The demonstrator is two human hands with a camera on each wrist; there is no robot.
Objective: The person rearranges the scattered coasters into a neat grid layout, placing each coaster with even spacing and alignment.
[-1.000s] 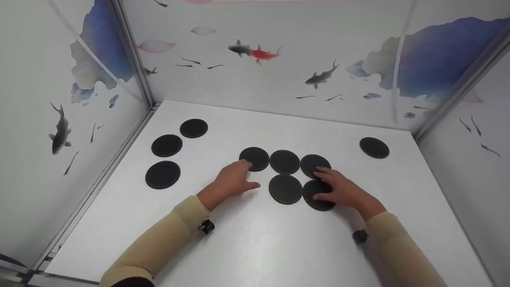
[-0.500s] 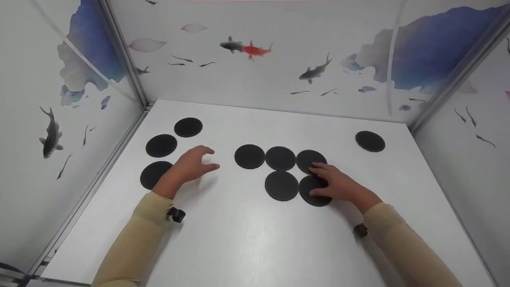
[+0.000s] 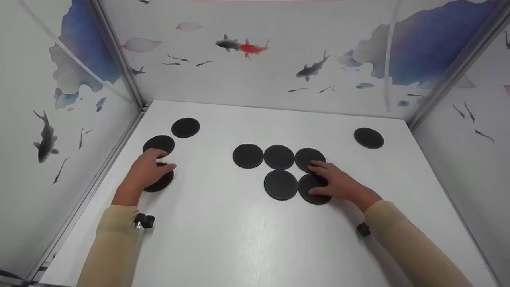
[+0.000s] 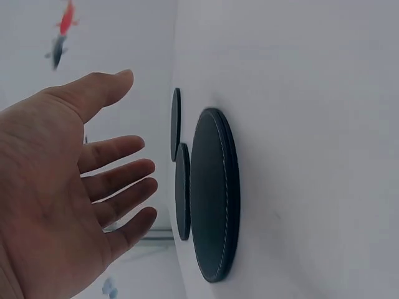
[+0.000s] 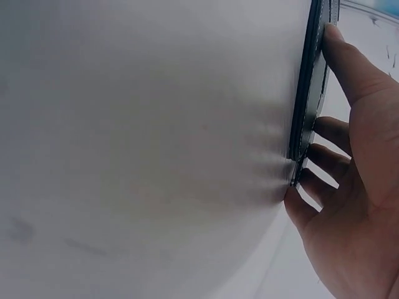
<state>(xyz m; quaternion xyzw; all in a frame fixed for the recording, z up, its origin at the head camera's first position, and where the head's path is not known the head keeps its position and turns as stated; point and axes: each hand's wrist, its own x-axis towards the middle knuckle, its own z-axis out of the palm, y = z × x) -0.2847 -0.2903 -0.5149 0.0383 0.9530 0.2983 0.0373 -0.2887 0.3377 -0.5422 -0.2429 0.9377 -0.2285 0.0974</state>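
My left hand (image 3: 148,169) hovers above the near-left black round coaster (image 3: 162,183), its fingers spread and apart from it in the left wrist view. Its fingertips overlap the coaster behind (image 3: 158,142) in the head view. The near-left coaster (image 4: 209,199) shows a stitched edge. My right hand (image 3: 338,181) rests its fingertips on two coasters of the middle group: the back right coaster (image 3: 306,157) and the front right coaster (image 3: 308,186). In the right wrist view the thumb (image 5: 349,59) touches the coaster face (image 5: 317,81).
Left of these in the group lie the back left coaster (image 3: 248,156), the back middle coaster (image 3: 279,157) and the front left coaster (image 3: 281,184). One coaster (image 3: 185,127) lies far left, another (image 3: 369,138) far right. Fish-printed walls (image 3: 259,79) enclose the white table (image 3: 223,239).
My left hand has left the back left coaster of the group and moved left to the coasters at the table's left side. The right hand has stayed on its two coasters.
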